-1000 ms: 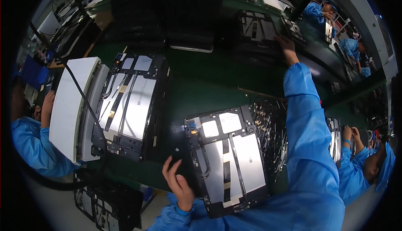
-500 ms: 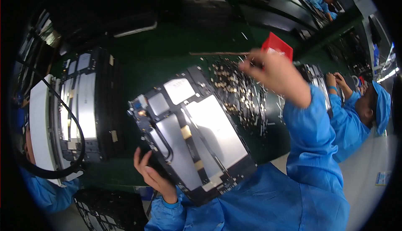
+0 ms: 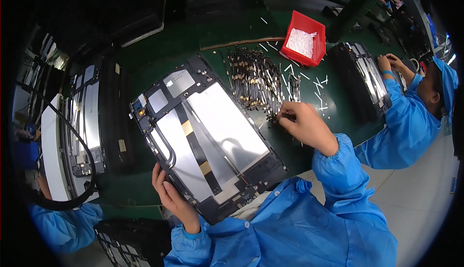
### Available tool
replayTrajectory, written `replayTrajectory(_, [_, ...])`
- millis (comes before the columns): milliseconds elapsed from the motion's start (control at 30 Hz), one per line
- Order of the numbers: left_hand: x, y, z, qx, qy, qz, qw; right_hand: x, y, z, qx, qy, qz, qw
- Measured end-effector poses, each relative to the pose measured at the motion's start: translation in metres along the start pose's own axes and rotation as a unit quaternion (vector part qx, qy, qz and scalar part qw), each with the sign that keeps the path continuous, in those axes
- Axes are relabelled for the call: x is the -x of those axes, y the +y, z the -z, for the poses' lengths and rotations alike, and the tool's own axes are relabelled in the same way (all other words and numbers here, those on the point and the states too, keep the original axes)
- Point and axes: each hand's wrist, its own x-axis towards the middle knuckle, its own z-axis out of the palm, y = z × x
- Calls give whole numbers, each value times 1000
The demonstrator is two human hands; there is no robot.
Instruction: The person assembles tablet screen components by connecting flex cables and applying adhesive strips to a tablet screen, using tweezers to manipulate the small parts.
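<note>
My left hand grips the lower left edge of an opened tablet body, fingers behind it and thumb at its side. The tablet is tilted toward me. Its black frame holds silver battery panels, and a dark ribbon cable with tan tape runs down the middle. My right hand is closed in a pinch at the near end of a pile of thin dark cable strips with gold and white bits. A small dark part shows between its fingertips; its exact kind is unclear.
A red bin of white strips stands behind the pile. Loose white strips lie scattered on the green table. Tablet stacks stand at the left and right, with a co-worker's hands at the right stack. A black cable loop hangs at left.
My right hand has come down from in front of the red bin to the near end of the pile. The left hand still holds the tablet body. The whole view has shifted.
</note>
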Motion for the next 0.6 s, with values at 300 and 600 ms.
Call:
replayTrajectory(300, [29,61,34,164,-52,-38,984,52,-75,45,-257,-33,135,956])
replayTrajectory(600, [20,87,37,253,-246,39,935,66,-127,-10,-299,-168,427,837])
